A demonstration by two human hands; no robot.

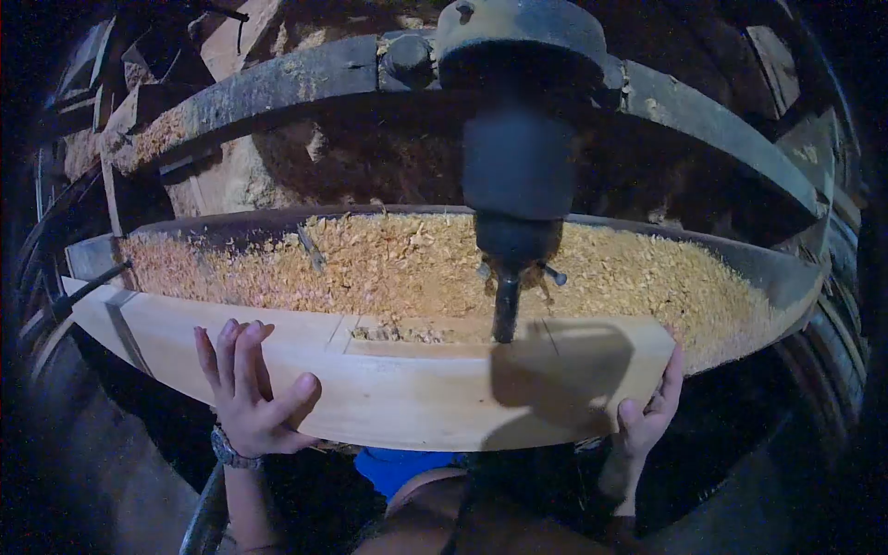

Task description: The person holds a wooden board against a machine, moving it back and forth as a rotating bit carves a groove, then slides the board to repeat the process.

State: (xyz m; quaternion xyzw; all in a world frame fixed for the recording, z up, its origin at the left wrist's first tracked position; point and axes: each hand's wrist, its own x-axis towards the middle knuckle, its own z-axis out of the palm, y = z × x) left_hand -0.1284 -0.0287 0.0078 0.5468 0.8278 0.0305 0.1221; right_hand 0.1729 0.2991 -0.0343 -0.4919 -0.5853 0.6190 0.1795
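Observation:
A long pale wooden board (407, 398) lies across the near side of a chip-covered table, with pencil lines and a slot (416, 346) cut in its top. The dark bit (506, 310) of a drilling machine stands at the slot's right end. My left hand (250, 393), with a watch on the wrist, rests against the board's near face left of the slot, fingers apart. At the board's right end, my right hand (650, 407) grips it, thumb on the near face and fingers round the end.
Wood chips (398, 264) cover the machine table (782, 273). The dark machine head (518, 166) hangs above it. Behind runs a curved metal bar (277, 88). A thin rod (97, 285) touches the board's left end.

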